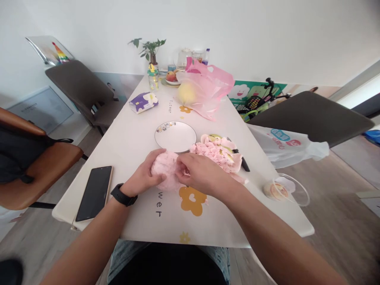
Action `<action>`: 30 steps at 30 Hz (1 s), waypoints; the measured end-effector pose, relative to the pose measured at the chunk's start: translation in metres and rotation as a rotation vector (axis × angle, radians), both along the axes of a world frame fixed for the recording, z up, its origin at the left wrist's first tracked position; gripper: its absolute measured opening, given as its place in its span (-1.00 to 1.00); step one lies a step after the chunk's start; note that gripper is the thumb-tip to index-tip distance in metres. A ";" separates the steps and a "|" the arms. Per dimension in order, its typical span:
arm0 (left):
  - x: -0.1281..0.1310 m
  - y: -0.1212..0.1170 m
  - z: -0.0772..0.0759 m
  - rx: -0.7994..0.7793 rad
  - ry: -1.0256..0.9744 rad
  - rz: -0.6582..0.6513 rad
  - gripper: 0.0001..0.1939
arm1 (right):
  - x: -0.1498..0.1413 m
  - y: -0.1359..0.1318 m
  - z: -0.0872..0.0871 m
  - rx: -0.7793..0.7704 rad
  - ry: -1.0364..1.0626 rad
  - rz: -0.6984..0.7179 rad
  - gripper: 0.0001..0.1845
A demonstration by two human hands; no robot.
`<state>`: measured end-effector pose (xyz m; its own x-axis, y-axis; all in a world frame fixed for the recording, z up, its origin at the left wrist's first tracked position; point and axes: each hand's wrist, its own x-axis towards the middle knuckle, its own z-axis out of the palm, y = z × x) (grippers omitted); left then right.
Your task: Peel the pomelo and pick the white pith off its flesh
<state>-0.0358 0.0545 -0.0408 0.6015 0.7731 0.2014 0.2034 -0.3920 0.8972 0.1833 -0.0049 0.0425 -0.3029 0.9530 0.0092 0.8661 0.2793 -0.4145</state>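
Observation:
A peeled pomelo (165, 169), a ball covered in pale pink pith, rests on the table near its front. My left hand (146, 172) is wrapped round its left side, thumb towards me. At its right side my right hand (197, 170) has its fingers bent and pressed together in a pinch on the pith; the fingertips are partly hidden. Close to the right of that hand lies a heap of torn pomelo peel (218, 152), pink inside with some yellow-green skin. A knife with a black handle (245, 164) sticks out from beneath the peel. Just behind the pomelo is a white plate (178, 136).
A phone (94, 193) lies at the left table edge. Further back are a purple tissue pack (144, 103), a pink plastic bag (212, 85) with a yellow fruit, a fruit plate and a potted plant (151, 49). A clear bin (285, 190) hangs at the right edge.

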 end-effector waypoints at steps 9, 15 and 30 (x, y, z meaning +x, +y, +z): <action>0.006 -0.007 0.000 0.068 0.019 0.042 -0.24 | -0.002 0.002 -0.004 -0.117 0.206 -0.132 -0.85; 0.013 -0.016 -0.001 0.197 0.030 0.091 -0.25 | -0.017 -0.004 -0.018 -0.125 0.237 -0.365 -0.78; 0.021 -0.024 0.005 0.282 0.079 0.090 -0.19 | -0.011 -0.007 -0.008 -0.179 0.198 -0.336 -0.78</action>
